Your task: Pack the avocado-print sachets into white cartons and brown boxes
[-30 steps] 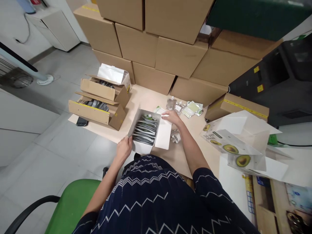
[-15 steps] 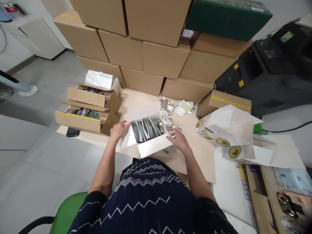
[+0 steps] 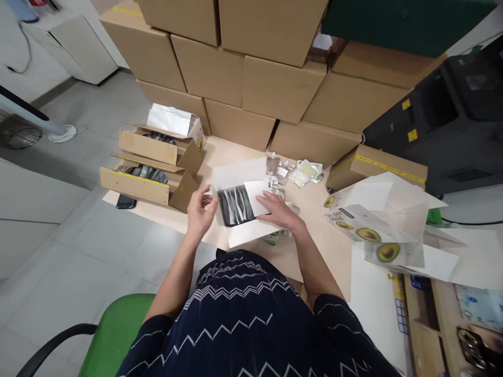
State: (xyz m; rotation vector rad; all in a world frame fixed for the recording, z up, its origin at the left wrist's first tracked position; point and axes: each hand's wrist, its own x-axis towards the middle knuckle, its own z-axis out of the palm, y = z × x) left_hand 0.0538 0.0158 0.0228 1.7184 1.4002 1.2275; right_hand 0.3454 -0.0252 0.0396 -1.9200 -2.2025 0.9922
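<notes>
A white box (image 3: pixel 245 238) lies on the table in front of me with its flaps up or spread. Inside it several grey pouches (image 3: pixel 236 205) stand on edge in a row. My right hand (image 3: pixel 277 210) lies with outstretched fingers on the box's right end flap (image 3: pixel 253 193), which is folded inward over part of the pouches. At the left end, my left hand (image 3: pixel 201 212) is beside the other end flap (image 3: pixel 215 195), its fingers loosely bent and the thumb apart.
Clear spouted pouches (image 3: pixel 272 164) and flat green-white packets (image 3: pixel 305 173) lie behind the box. Open brown cartons (image 3: pixel 135 185) stand left, near a phone (image 3: pixel 126 201). Avocado-print boxes (image 3: pixel 361 222) are at the right. Stacked cartons (image 3: pixel 239 123) line the back.
My right hand has moved inward, folding the right end flap over the pouches. My left hand has lifted and shifted at the left end. The view has turned slightly.
</notes>
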